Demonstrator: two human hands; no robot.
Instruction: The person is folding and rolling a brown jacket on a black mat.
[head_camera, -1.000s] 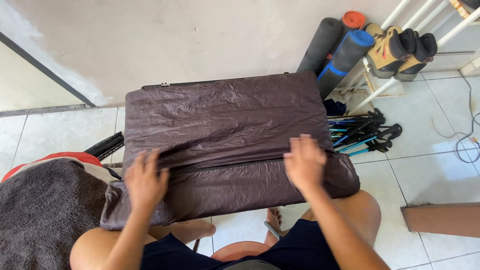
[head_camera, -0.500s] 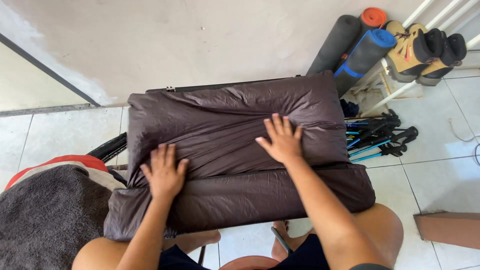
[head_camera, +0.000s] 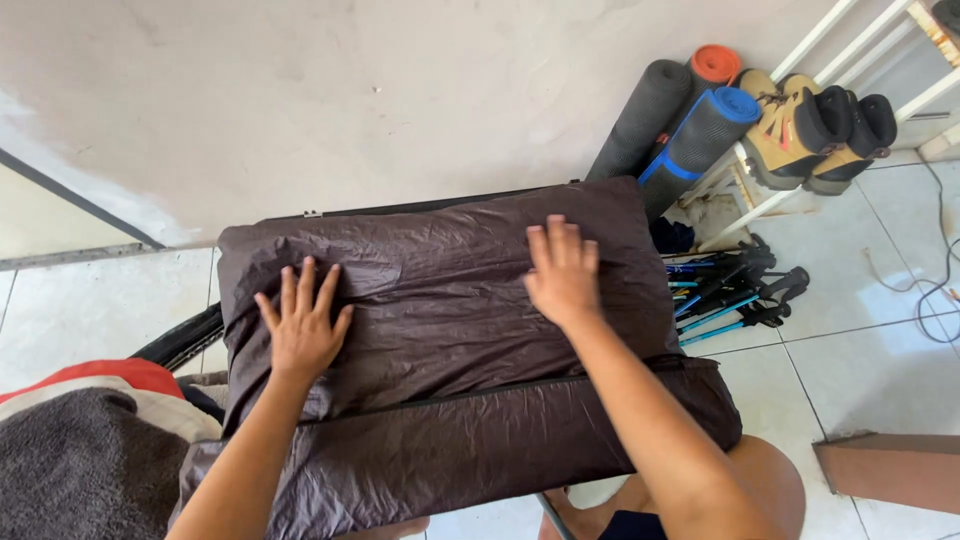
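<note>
Dark brown folded sleeping bag (head_camera: 440, 340) lies across the lap, pressed flat
Left hand (head_camera: 303, 325) and right hand (head_camera: 562, 272), fingers spread, rest on top; pressing seems under way, another fold likely needs an edge grip

Rolled mats (head_camera: 690, 115) crowding bag's (head_camera: 440, 330) right.

left hand (head_camera: 303, 330), right hand (head_camera: 562, 272), flat on dark quilted bag (head_camera: 450, 330)
</note>
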